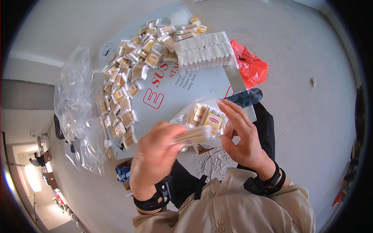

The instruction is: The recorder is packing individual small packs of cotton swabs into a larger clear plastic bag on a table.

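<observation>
A small pack of wooden-stick cotton swabs [193, 136] is in my left hand [153, 153], its fingers closed on one end and slightly smeared by motion. The pack is tilted at the mouth of a clear plastic bag [180, 115]. Inside the bag lie several like packs [213, 121] with yellow-and-white labels. My right hand [245, 141] grips the bag's right side, thumb and fingers curved around its edge. A big heap of swab packs [140, 70] spreads over the far left of the pale board [155, 124], beyond both hands.
A neat block of stacked swab packs [204, 50] stands at the board's far side, beside a red plastic bag [250, 64]. Large clear plastic sheeting [74, 97] hangs at the left. Loose swabs [213, 163] lie scattered below my hands, near a carton with something blue [123, 174].
</observation>
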A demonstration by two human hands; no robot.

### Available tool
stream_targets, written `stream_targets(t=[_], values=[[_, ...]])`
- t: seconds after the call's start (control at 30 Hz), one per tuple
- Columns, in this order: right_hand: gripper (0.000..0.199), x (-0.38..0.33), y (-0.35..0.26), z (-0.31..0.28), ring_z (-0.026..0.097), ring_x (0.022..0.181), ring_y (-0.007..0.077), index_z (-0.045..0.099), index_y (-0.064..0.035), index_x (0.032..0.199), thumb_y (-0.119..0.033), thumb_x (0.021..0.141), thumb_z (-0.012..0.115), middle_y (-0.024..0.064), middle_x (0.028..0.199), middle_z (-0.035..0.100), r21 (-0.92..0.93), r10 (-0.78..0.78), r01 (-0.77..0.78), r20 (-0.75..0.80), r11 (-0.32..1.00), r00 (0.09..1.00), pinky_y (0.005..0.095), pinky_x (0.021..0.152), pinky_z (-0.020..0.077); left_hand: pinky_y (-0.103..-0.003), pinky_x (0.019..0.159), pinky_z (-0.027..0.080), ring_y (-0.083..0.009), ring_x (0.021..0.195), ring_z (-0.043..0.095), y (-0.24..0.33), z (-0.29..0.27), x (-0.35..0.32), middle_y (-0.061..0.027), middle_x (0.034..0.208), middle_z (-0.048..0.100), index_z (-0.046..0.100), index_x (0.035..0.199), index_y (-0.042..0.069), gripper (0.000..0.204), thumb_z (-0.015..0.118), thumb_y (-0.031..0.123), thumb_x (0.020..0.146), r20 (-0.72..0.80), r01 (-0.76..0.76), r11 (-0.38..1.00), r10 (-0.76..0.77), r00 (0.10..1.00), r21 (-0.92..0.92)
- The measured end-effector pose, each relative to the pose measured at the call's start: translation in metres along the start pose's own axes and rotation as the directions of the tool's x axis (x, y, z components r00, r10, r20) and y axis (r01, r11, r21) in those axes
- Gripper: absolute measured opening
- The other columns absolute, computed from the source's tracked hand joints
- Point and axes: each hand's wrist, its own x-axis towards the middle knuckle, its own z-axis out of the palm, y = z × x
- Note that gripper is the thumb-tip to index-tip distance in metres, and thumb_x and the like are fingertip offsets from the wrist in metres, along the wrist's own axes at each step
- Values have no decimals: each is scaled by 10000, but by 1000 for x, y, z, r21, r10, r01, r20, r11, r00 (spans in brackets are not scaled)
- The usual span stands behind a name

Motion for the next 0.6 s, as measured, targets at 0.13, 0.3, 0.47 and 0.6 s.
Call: stream_targets(t=[0.13, 0.3, 0.47, 0.6], values=[[699, -1, -5, -3, 629, 891, 304, 407, 31, 1372, 134, 687, 503, 238, 1374, 426, 24, 11, -12, 35, 1000, 999, 301, 663, 522, -330, 695, 505, -231, 837, 562, 24, 28, 43, -95, 835, 596, 644, 904, 41, 168, 624, 61, 739, 285, -303, 720, 152, 946, 625], [677, -5, 2, -2, 500, 1208, 428, 406, 41, 1363, 123, 696, 487, 262, 1359, 422, -8, -33, 33, 46, 999, 998, 381, 832, 521, -351, 686, 482, -275, 839, 559, 9, 58, 57, -109, 809, 581, 637, 797, 14, 70, 602, 50, 748, 412, -324, 673, 32, 911, 665], [718, -7, 8, 0, 583, 710, 153, 419, 3, 1385, 160, 690, 509, 207, 1403, 411, 94, -2, 1, 15, 996, 1000, 249, 596, 485, -379, 732, 494, -299, 884, 584, -11, 66, 66, -138, 875, 624, 623, 847, 0, 107, 595, 48, 756, 466, -334, 775, 57, 883, 537], [738, -1, 8, -4, 560, 676, 150, 403, 0, 1396, 181, 685, 484, 201, 1398, 412, 138, 4, -3, -5, 990, 1000, 253, 591, 471, -426, 792, 494, -336, 933, 592, -18, 67, 59, -155, 911, 629, 569, 974, -24, 195, 557, 29, 787, 397, -315, 856, 144, 906, 410]])
